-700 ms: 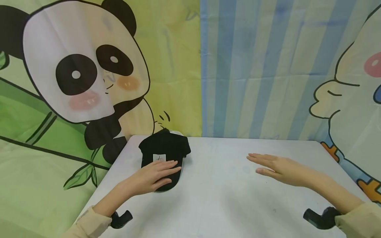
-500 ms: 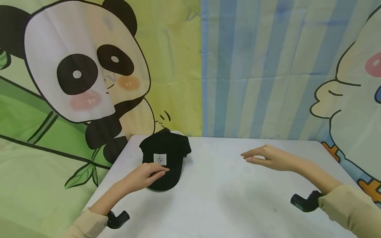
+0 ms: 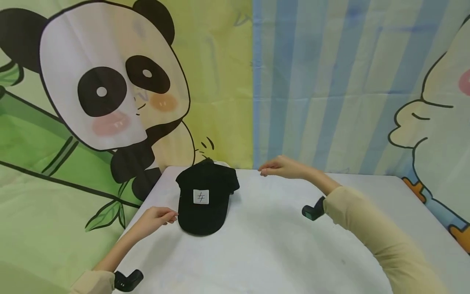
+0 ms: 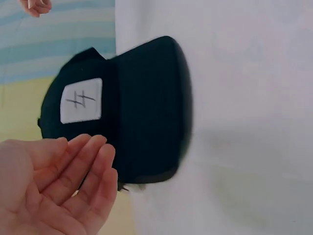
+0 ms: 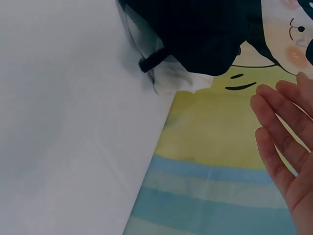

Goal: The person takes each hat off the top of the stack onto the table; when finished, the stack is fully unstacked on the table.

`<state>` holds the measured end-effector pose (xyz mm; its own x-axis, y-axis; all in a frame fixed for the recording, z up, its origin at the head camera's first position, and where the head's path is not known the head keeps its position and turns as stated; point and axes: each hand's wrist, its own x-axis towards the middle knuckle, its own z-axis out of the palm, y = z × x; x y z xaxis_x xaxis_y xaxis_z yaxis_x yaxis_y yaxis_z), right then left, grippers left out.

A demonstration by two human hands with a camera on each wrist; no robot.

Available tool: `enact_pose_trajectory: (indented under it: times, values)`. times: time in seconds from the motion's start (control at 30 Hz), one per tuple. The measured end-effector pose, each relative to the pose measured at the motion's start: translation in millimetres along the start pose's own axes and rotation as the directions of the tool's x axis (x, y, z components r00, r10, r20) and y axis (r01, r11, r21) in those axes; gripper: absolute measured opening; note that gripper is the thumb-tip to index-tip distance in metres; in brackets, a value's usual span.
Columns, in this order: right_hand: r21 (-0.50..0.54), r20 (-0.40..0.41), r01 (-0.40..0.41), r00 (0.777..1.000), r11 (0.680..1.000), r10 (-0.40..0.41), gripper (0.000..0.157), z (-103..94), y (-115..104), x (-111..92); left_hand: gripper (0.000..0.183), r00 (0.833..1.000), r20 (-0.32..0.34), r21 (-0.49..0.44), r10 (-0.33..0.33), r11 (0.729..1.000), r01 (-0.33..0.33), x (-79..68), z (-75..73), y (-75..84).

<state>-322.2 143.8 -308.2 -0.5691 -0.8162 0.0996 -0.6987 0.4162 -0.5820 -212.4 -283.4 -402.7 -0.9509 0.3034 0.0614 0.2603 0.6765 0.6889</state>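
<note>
Black cap [image 3: 205, 179] sits on the left side of the white table [image 3: 271, 232], brim [image 3: 202, 222] toward the near side. A big panda [image 3: 88, 49] is printed on the cloth at the far left. Next comes the left hand [image 3: 152, 222], just beside the brim. Its fingers are loosely bent and mostly close together; I cannot tell if they touch the cap. A white patch [image 3: 200, 197] marks the cap's front. Farther right is the right hand [image 3: 286, 168], apart from the cap. Its fingers are softly bent and slightly spread. Blue stripes [image 3: 330, 90] show behind it.
</note>
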Motion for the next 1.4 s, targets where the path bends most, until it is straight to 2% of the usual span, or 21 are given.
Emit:
enact_pose_trajectory:
  times: [0.1, 0.17, 0.3, 0.43, 0.6, 0.73, 0.83, 0.9, 1.07, 1.13, 1.27, 1.4]
  values:
    - [-0.006, -0.012, -0.014, 1.000, 1.000, 0.014, 0.029, 2.6, 5, 22, 0.027, 0.995, 0.007, -0.085, -0.097, 0.992, 0.097, -2.0, 3.2, -14.7]
    - [-0.009, -0.016, -0.023, 1.000, 1.000, 0.023, 0.029, 6.2, 9, 36, 0.027, 0.984, 0.013, -0.138, -0.176, 0.975, 0.176, -1.7, 7.9, -25.3]
    - [-0.010, -0.036, -0.049, 0.998, 0.999, 0.049, 0.028, 18.6, 23, 64, 0.027, 0.950, 0.020, -0.264, -0.312, 0.915, 0.306, 2.1, 20.1, -44.1]
    - [-0.020, -0.065, -0.056, 0.996, 0.998, 0.055, 0.027, 35.0, 38, 85, 0.027, 0.925, 0.024, -0.389, -0.378, 0.849, 0.357, 8.3, 32.7, -51.9]
    - [0.003, -0.079, -0.064, 0.995, 0.998, 0.064, 0.028, 50.5, 47, 96, 0.027, 0.915, 0.021, -0.470, -0.402, 0.804, 0.364, 15.5, 42.4, -53.1]
    - [0.021, -0.077, -0.075, 0.994, 0.997, 0.076, 0.029, 56.3, 49, 100, 0.029, 0.917, 0.038, -0.527, -0.397, 0.772, 0.356, 21.1, 44.7, -56.0]
    - [0.024, -0.087, -0.071, 0.994, 0.997, 0.073, 0.028, 59.0, 47, 103, 0.029, 0.916, 0.041, -0.536, -0.400, 0.765, 0.358, 24.3, 45.7, -56.5]
    - [0.021, -0.094, -0.079, 0.992, 0.997, 0.080, 0.028, 60.7, 45, 105, 0.026, 0.909, 0.038, -0.539, -0.416, 0.757, 0.369, 25.6, 46.4, -55.9]
    - [0.038, -0.110, -0.112, 0.987, 0.993, 0.115, 0.025, 65.1, 40, 109, 0.016, 0.877, 0.066, -0.542, -0.477, 0.721, 0.432, 24.4, 48.1, -54.4]
    - [0.042, -0.118, -0.115, 0.986, 0.993, 0.119, 0.022, 66.4, 39, 111, 0.013, 0.871, 0.083, -0.547, -0.483, 0.709, 0.445, 22.5, 47.9, -53.7]
    - [0.039, -0.143, -0.108, 0.983, 0.993, 0.112, 0.018, 67.7, 37, 114, 0.011, 0.874, 0.097, -0.576, -0.475, 0.690, 0.439, 18.4, 44.8, -53.1]
    - [0.041, -0.155, -0.105, 0.982, 0.994, 0.110, 0.017, 67.3, 34, 116, 0.014, 0.877, 0.096, -0.573, -0.471, 0.694, 0.436, 13.2, 37.1, -53.0]
